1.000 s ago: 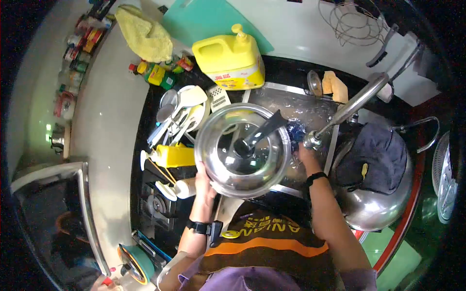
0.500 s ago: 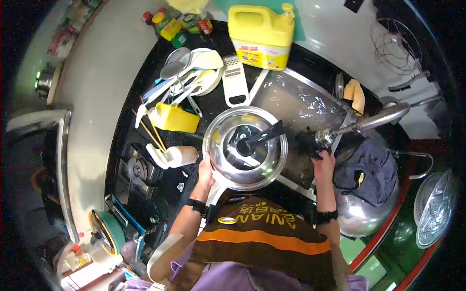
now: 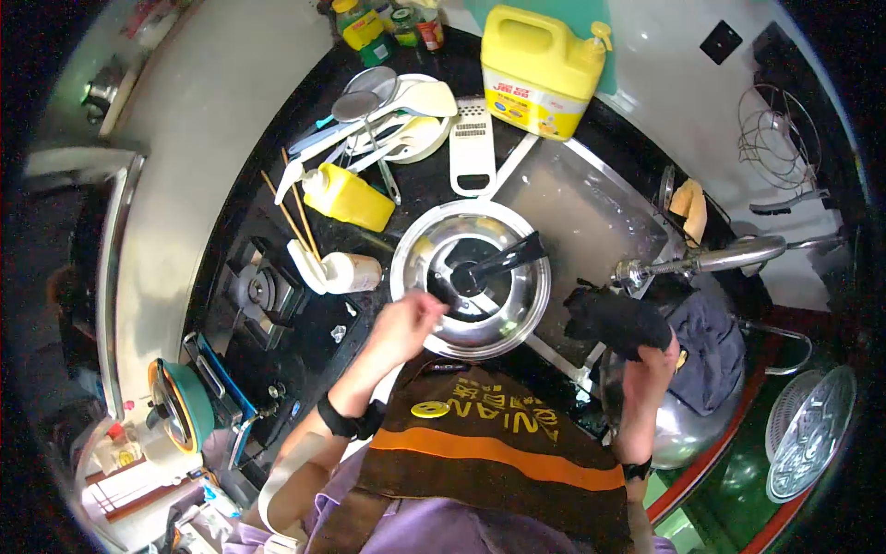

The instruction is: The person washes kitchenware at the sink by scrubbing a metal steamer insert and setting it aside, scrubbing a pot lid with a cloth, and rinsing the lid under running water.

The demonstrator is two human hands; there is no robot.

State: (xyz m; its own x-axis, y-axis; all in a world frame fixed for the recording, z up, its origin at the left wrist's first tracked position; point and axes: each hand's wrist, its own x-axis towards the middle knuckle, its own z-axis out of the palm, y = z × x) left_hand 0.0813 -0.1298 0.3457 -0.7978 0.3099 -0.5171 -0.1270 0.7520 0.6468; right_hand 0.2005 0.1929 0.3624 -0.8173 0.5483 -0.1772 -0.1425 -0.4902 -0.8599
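A round steel lid (image 3: 508,328) with a dark, see-through centre and a long black handle (image 3: 503,263) lies in front of me, partly over the sink's left edge. My left hand (image 3: 406,328) hovers at the lid's lower left rim, its fingers loosely bent and slightly blurred. I see nothing held in it. Over the sink's right side my right hand (image 3: 649,369) grips a bunched black cloth (image 3: 614,319). The cloth hangs to the left of the fingers, below the metal faucet (image 3: 701,258). Water stands in the sink (image 3: 591,194).
A yellow detergent jug (image 3: 540,78) stands behind the sink, beside a white grater (image 3: 472,152). Ladles and spoons rest on a plate (image 3: 434,138) at the left. Near them are a yellow bottle (image 3: 351,198), a white bottle (image 3: 351,273) and a gas burner (image 3: 258,288). A grey cloth (image 3: 711,346) covers a metal bowl.
My left hand has left the lid's left edge and moved right over its rim. My right hand has moved down and right from the faucet, pulling the black cloth along. The view has shifted slightly.
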